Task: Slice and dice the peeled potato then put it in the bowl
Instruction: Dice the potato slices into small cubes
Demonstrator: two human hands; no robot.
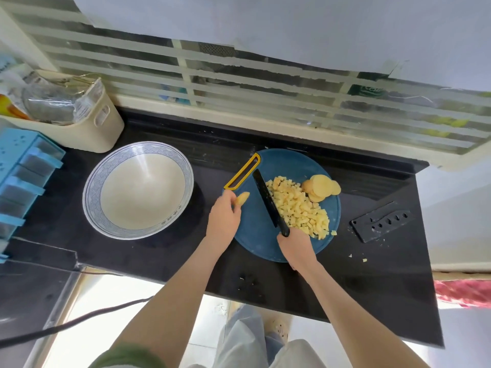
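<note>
On the round blue cutting board (252, 235) lies a heap of diced potato cubes (300, 205). A few round potato slices (321, 188) are stacked at its far right. My right hand (296, 245) is shut on the handle of a black knife (268, 200), whose blade rests on the board along the left side of the cubes. My left hand (224, 216) holds a small potato slice (242, 198) at the board's left edge. The white bowl (93, 192) with a blue patterned rim stands empty to the left.
A black knife sheath (380, 221) lies right of the board, with a few stray potato bits near it. A cream basket (98, 128) and a blue drawer unit (16, 181) stand at the left. The dark counter (385, 288) ends just in front of me.
</note>
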